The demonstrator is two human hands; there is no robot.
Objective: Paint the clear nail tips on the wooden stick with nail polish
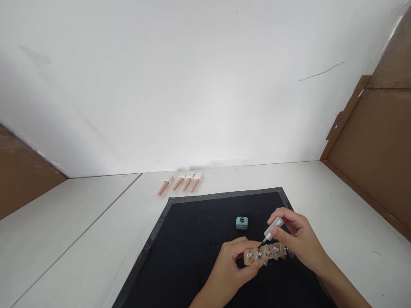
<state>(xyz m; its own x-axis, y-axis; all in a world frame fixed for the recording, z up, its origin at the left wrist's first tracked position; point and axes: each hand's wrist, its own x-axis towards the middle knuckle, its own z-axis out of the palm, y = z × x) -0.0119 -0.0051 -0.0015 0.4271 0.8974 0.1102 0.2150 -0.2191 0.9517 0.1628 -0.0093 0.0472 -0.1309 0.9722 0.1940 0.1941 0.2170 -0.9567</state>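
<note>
Held by its left end in my left hand (233,262) is a narrow wooden strip (272,251) that carries a row of clear nail tips on small silver stands. My right hand (293,239) pinches a silver cap (272,228) between thumb and fingers. The cap tilts down to the left, and its thin dark brush points at one of the clear tips near my left fingers. A small teal bottle (242,222), its dark neck uncapped, stands on the black mat (189,248) just behind my hands.
Several pink-handled bottles with white tags (188,182) lie on the white table (96,239) behind the mat. A white wall (199,85) rises at the back. Brown cardboard panels stand at the left (25,171) and right (375,141).
</note>
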